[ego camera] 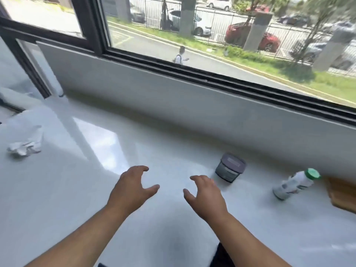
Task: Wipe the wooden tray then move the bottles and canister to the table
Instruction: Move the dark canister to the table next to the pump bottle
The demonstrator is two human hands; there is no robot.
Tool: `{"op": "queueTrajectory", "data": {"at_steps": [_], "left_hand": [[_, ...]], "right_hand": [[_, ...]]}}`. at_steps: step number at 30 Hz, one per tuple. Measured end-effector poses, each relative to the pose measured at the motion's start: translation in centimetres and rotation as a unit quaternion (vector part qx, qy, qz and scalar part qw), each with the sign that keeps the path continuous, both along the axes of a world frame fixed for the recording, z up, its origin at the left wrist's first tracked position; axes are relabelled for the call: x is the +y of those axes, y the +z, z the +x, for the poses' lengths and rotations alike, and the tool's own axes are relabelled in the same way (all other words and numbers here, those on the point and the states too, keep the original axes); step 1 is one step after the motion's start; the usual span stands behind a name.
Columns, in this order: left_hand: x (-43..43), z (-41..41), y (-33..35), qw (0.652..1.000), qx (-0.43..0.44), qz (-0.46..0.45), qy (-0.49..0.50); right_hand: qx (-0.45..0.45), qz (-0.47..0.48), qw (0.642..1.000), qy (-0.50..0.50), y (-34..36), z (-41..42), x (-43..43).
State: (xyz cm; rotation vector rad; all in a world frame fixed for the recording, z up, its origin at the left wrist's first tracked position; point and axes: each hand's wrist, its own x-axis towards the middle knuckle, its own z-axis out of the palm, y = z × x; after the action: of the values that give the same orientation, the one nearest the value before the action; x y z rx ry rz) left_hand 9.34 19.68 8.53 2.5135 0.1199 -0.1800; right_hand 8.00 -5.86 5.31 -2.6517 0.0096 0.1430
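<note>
My left hand point(131, 187) and my right hand point(204, 195) hover side by side over the white table point(77, 189), both empty with fingers spread and curled. Just right of my right hand stands a dark grey canister point(229, 167) with a square lid. Further right a white bottle point(295, 184) with a green cap stands on the table. The corner of the wooden tray point(342, 193) shows at the right edge, mostly cut off by the frame.
A crumpled white tissue point(25, 146) lies at the far left of the table. A low white wall point(173, 97) under a dark-framed window runs along the back. The table's front edge is near my body.
</note>
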Motion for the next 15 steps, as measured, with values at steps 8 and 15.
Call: {"op": "queueTrajectory", "data": {"at_steps": [8, 15], "left_hand": [[-22.5, 8.6, 0.3, 0.991, 0.005, 0.021, -0.13], [-31.0, 13.2, -2.5, 0.988, 0.074, 0.007, -0.136]], "right_hand": [[0.069, 0.088, 0.981, -0.16, -1.6, 2.0, -16.2], [0.186, 0.381, 0.846, -0.325, -5.1, 5.1, -21.1]]}}
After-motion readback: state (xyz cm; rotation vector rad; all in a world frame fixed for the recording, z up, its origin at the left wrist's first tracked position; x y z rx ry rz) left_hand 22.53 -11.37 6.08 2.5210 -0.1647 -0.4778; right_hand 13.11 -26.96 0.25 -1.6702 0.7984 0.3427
